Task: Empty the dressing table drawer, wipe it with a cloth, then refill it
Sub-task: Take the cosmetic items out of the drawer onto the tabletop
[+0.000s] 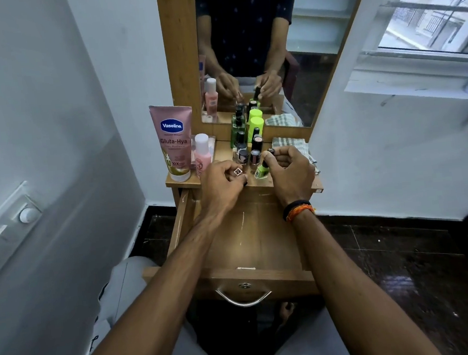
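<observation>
The wooden drawer [261, 232] is pulled out toward me and its bottom shows bare. Above it, on the dressing table top [181, 181], stand several small nail polish bottles [255, 156]. My left hand [222, 182] pinches a small bottle with a patterned cap [238, 172] at the shelf's front edge. My right hand [291, 171] grips a bright green nail polish bottle [262, 170] by its dark cap. A checked cloth [291, 144] lies on the top behind my right hand.
A pink Vaseline tube [173, 143] and a pink bottle [202, 154] stand at the left of the top. A green spray bottle [237, 131] and a lime-capped bottle [256, 128] stand by the mirror [271, 45]. White walls flank the table; a window [434, 15] is to the right.
</observation>
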Demonstrator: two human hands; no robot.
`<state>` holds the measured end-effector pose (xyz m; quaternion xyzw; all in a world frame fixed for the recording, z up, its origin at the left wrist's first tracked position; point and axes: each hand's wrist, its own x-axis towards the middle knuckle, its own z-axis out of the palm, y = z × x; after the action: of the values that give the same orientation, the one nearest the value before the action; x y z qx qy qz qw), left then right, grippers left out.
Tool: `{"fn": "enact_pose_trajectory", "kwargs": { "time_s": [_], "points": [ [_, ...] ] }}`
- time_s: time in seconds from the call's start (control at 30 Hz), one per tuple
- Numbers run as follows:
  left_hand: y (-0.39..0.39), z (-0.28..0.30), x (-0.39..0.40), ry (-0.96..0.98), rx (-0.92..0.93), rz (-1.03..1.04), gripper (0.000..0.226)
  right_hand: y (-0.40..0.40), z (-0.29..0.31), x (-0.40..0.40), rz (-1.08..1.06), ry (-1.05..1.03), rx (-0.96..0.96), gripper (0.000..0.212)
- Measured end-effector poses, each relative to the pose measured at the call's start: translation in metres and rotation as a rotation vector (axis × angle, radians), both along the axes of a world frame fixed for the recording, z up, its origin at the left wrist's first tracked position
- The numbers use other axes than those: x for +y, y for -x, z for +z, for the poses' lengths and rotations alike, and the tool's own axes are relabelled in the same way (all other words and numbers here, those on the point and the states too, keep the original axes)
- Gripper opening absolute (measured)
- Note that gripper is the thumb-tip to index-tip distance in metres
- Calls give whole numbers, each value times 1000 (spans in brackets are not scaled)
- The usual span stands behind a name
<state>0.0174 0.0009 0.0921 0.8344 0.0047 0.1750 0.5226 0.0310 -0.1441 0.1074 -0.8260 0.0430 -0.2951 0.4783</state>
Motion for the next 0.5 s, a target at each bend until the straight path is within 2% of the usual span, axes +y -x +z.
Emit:
{"fn": "enact_pose_trajectory", "kwargs": {
  "time_s": [0.3, 0.5],
  "points": [
    [-7, -9, -7, -92, -25, 23, 25, -5, -15, 4, 13, 73, 17, 20],
    [-6, -15, -4, -73, -19, 1, 15, -5, -23, 3, 43, 101, 33, 27]
  ]
}}
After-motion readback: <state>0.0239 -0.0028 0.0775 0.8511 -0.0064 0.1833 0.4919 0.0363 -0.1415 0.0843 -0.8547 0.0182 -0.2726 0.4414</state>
